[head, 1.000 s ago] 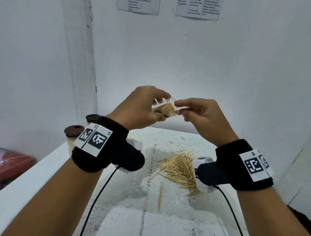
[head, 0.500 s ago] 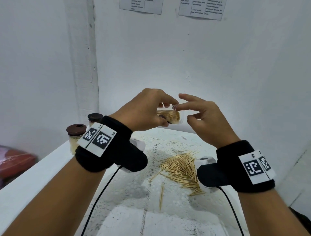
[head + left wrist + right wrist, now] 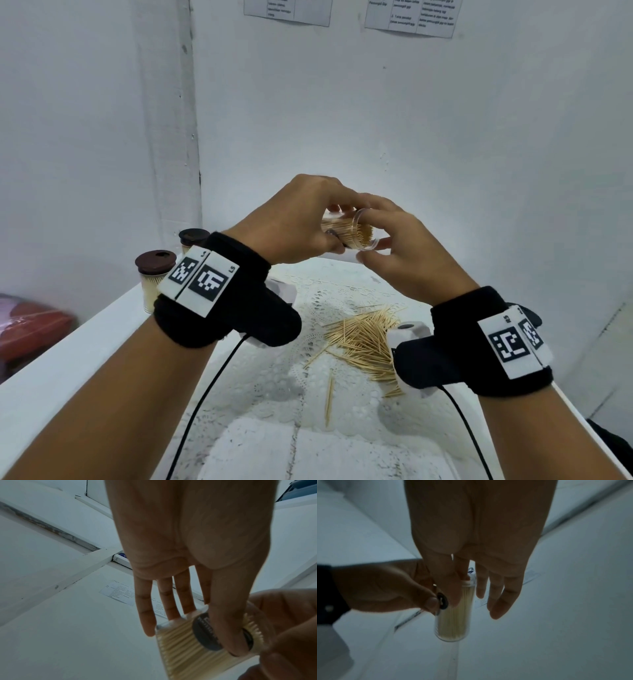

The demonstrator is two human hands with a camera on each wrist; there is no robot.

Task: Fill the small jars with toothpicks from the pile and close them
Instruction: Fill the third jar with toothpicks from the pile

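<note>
A small clear jar (image 3: 349,233) packed with toothpicks lies sideways in the air, its open mouth facing right. My left hand (image 3: 334,228) grips the jar from above, and its thumb pins a dark round lid (image 3: 202,632) against the jar's side. My right hand (image 3: 365,236) is at the mouth, with the index finger over the rim and the thumb under it, pinching the open end. The right wrist view shows the jar (image 3: 453,622), the lid (image 3: 442,601) and my index fingertip on the toothpick ends. The loose toothpick pile (image 3: 363,339) lies on the table below.
Two filled jars with brown lids (image 3: 156,274) (image 3: 193,238) stand at the table's back left corner. A single toothpick (image 3: 329,401) lies apart from the pile on the lace cloth (image 3: 308,301). White walls stand close behind and to the left. A red object (image 3: 30,332) sits beyond the left edge.
The right hand, spread with one fingertip on the rim half a second ago, has closed in around the jar's mouth. The left hand still holds the jar and lid.
</note>
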